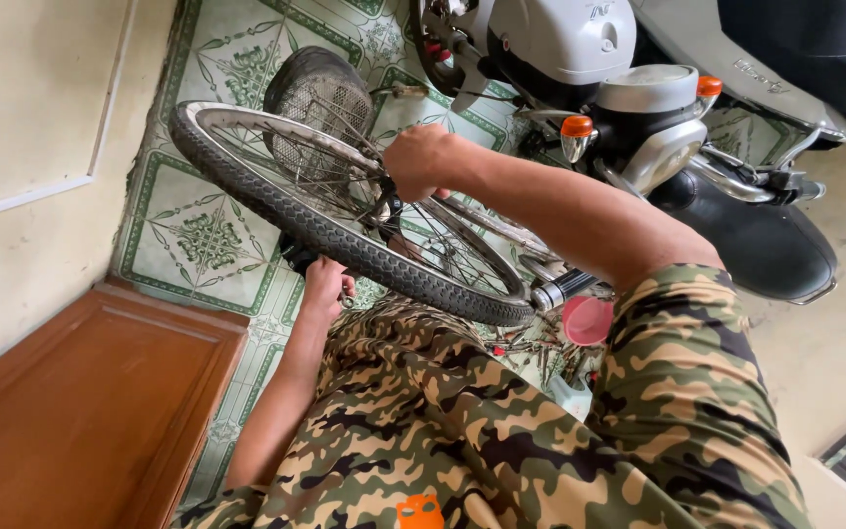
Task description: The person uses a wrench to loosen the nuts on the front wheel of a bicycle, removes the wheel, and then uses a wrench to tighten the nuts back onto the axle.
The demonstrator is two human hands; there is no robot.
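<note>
The right hand (421, 162) is closed in a fist at the hub of the spoked bicycle wheel with the black treaded rubber tyre (345, 235); the fingers curl inward around something at the axle, but the part they clamp is hidden behind the knuckles. The left hand (325, 286) sits on the opposite side of the wheel, just below the tyre, with fingers bent around a small dark metal part; whether that grip is tight cannot be told.

The wheel is the reference for all positions. It lies across the middle of the view, above the person's camouflage-patterned trousers (462, 421).

Judged from the grip, the step in hand is work at the axle. For good results, both hands should act against each other from the two sides of the hub, with the rim kept steady so the spokes carry no side load, and fingers kept out of the spokes.

Counts:
- One wheel.
- One grey wire-mesh basket (320, 103), beyond the wheel, touching or just beside the rim.
- One pink round plastic dish (587, 319), near the wheel's lower end.
- One silver scooter with a black seat (638, 88), beyond the wheel.
- Two orange indicator lamps on that scooter.
- One brown wooden panel (90, 411), well apart from the wheel, across the green patterned floor tiles (198, 235).
</note>
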